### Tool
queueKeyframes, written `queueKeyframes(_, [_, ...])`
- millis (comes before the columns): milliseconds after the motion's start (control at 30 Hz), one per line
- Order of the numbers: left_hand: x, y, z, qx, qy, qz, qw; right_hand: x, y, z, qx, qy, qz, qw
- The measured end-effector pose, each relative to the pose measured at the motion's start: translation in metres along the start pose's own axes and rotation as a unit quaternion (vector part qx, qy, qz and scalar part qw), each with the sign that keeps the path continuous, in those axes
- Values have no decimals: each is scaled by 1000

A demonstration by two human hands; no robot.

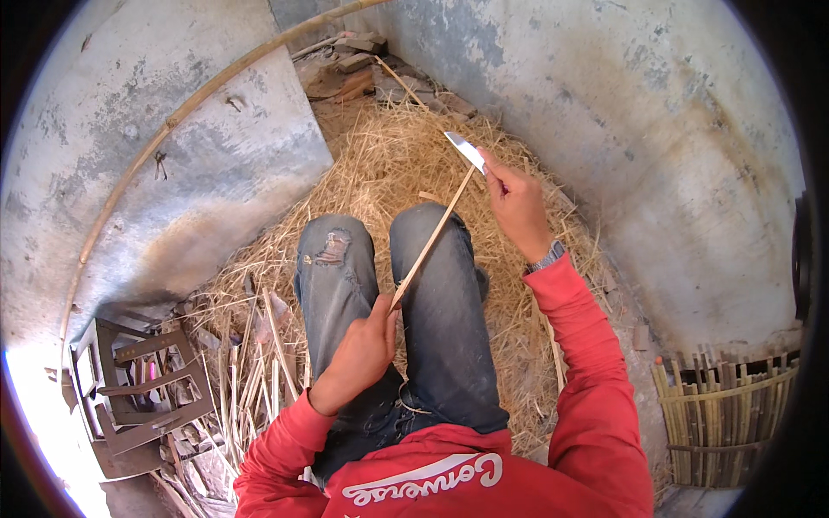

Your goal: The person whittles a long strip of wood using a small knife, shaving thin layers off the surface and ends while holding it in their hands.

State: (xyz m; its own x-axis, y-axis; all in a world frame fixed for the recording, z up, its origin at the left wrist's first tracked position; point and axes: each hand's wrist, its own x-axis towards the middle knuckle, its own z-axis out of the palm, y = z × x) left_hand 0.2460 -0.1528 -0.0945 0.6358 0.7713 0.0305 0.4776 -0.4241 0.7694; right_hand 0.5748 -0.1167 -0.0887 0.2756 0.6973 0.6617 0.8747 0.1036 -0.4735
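A thin, pale bamboo strip (pixel 429 244) slants up and to the right across my knees. My left hand (pixel 361 350) is closed around its lower end, near my lap. In my right hand (pixel 516 203), held beyond the right knee, is a knife (pixel 465 151) with a bright, pointed blade. The blade lies against or right beside the strip's upper end; whether it touches cannot be made out. The knife's handle is hidden inside my fingers.
Straw-like shavings (pixel 380 164) cover the floor ahead. Cut strips (pixel 259 371) lie left of my legs, beside a brown metal frame (pixel 155 388). A slatted basket (pixel 725 423) stands at the right. Along the left wall curves a long pole (pixel 168 125); bricks (pixel 358 60) lie in the far corner.
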Motion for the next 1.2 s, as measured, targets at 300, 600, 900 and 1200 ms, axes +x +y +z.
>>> queueKeyframes(300, [0, -10, 6, 2, 17, -1, 1000, -50, -57, 9, 21, -97, -96, 990])
queueKeyframes(600, [1, -7, 6, 22, 6, -5, 1000, -9, -23, -2, -7, -4, -4, 1000])
queueKeyframes(900, [1, -9, 6, -3, 1, -16, 1000, -63, -65, 5, 54, -77, -64, 993])
queueKeyframes(1200, [11, -5, 7, -5, 10, 8, 1000, -40, -43, 1, 45, -27, 5, 999])
